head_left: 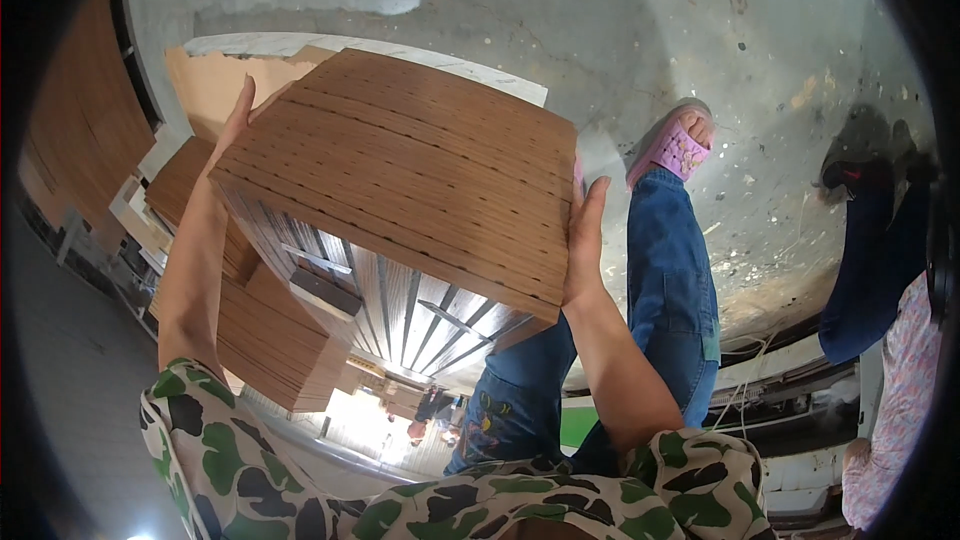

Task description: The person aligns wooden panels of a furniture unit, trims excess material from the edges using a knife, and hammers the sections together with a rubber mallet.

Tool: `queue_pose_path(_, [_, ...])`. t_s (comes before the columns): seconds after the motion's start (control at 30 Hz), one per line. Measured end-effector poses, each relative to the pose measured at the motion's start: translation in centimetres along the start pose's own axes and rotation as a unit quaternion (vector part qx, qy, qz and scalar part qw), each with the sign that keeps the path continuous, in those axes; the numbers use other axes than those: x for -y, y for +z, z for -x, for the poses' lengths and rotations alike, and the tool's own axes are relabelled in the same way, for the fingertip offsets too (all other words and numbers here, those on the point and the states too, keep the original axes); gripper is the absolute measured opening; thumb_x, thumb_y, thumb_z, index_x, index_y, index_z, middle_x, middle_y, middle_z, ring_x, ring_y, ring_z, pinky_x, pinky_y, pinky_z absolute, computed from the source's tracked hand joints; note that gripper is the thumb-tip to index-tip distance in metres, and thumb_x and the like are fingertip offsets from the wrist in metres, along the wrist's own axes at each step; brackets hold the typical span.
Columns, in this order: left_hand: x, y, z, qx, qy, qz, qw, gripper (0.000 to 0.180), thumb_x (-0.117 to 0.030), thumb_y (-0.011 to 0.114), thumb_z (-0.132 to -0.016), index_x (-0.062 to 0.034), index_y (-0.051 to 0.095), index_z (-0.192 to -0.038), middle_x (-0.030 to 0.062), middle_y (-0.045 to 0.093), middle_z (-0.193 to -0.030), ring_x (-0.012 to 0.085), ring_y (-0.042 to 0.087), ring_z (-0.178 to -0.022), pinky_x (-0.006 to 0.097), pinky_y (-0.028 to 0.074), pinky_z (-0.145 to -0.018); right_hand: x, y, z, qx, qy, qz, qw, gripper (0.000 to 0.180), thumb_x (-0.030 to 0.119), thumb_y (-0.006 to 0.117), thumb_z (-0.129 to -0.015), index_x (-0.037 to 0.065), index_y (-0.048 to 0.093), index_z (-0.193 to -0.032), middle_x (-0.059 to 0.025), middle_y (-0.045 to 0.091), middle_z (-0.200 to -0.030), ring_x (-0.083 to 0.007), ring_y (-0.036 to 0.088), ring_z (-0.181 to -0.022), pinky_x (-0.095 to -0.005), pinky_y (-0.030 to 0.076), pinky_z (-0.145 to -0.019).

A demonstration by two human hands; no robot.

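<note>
Left grip and right grip clasp a board stack, brown, wood-grained, lined with dark dots.

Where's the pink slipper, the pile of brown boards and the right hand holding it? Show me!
Pink slipper (681,153): head view, on its strap.
Pile of brown boards (420,165): head view, middle of its wide wood-grain face.
Right hand (583,258): head view, its middle, below the thumb.
</note>
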State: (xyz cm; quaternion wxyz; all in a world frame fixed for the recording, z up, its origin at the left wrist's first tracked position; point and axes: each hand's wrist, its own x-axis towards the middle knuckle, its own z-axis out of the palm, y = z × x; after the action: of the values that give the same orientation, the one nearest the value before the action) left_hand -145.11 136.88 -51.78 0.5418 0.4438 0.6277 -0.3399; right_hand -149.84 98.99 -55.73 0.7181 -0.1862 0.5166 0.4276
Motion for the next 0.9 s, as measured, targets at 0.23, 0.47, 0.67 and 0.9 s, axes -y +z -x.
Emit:
queue_pose_path(0.23, [0.3, -0.3, -0.5, 0.042, 0.005, 0.022, 0.999, 0.079, -0.066, 0.034, -0.091, -0.0084, 0.033, -0.144, 0.0064, 0.036, -0.147, 0.0225, 0.035, -0.134, 0.036, 0.031, -0.108, -0.2, -0.5, -0.2, 0.014, -0.019, 0.021, 1.0, 0.083, 0.073, 0.024, -0.088, 0.011, 0.027, -0.144, -0.0104, 0.041, -0.137, -0.0232, 0.043, -0.123, -0.0374, 0.039, -0.101])
queue_pose_path(0.47, [0.4, -3.2, 0.3, 0.055, -0.019, 0.074, 0.996, 0.085, -0.072, 0.038, -0.086, -0.0086, 0.038, -0.142, 0.0105, 0.041, -0.143, 0.0275, 0.042, -0.128, 0.038, 0.034, -0.105, -1.1, -0.6, 3.7, -0.038, 0.015, -0.026, 0.999, 0.079, 0.066, 0.021, -0.093, 0.007, 0.024, -0.144, -0.0095, 0.037, -0.142, -0.0227, 0.035, -0.131, -0.0349, 0.027, -0.109])
queue_pose_path(0.67, [0.0, -2.0, 2.4, -0.061, -0.025, 0.049, 0.997, 0.081, -0.072, 0.044, -0.083, -0.0083, 0.05, -0.133, 0.0113, 0.053, -0.131, 0.0281, 0.052, -0.116, 0.041, 0.043, -0.097, -1.4, 1.0, 4.7, -0.03, 0.002, 0.01, 1.0, 0.07, 0.063, 0.022, -0.095, 0.01, 0.032, -0.139, -0.0085, 0.044, -0.133, -0.0188, 0.044, -0.123, -0.033, 0.036, -0.103])
queue_pose_path(0.9, [0.4, -3.0, 1.8, 0.002, -0.015, 0.047, 0.999, 0.074, -0.067, 0.046, -0.086, -0.0079, 0.053, -0.13, 0.011, 0.059, -0.124, 0.0251, 0.058, -0.107, 0.038, 0.048, -0.091, -1.5, 1.1, 4.7, -0.035, -0.001, 0.026, 0.999, 0.073, 0.065, 0.028, -0.093, 0.009, 0.032, -0.139, -0.0133, 0.046, -0.132, -0.0207, 0.048, -0.12, -0.032, 0.039, -0.1])
